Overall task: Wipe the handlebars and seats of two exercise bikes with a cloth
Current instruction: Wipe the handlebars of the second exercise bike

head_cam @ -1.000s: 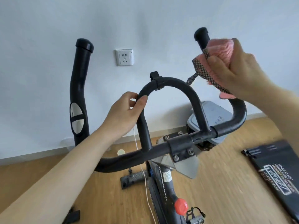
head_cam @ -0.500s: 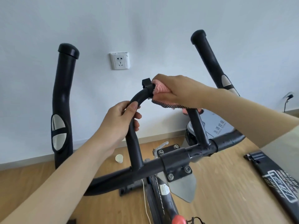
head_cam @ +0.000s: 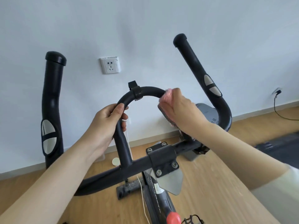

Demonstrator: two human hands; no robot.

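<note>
Over one exercise bike's handlebars, we hold the centre loop with two bare hands.

Our left hand is wrapped closed around the loop's left bend. Our right hand is clenched on one pink cloth with a dark mesh edge, pressing it onto the loop's right bend. We count two upright black horn grips, left and right, each carrying silver sensor pads and standing well apart from the loop. One clamp sits on the loop's top, between our hands. One wall socket shows behind. Wooden floor lies open to the right, up to a dark mat.
</note>
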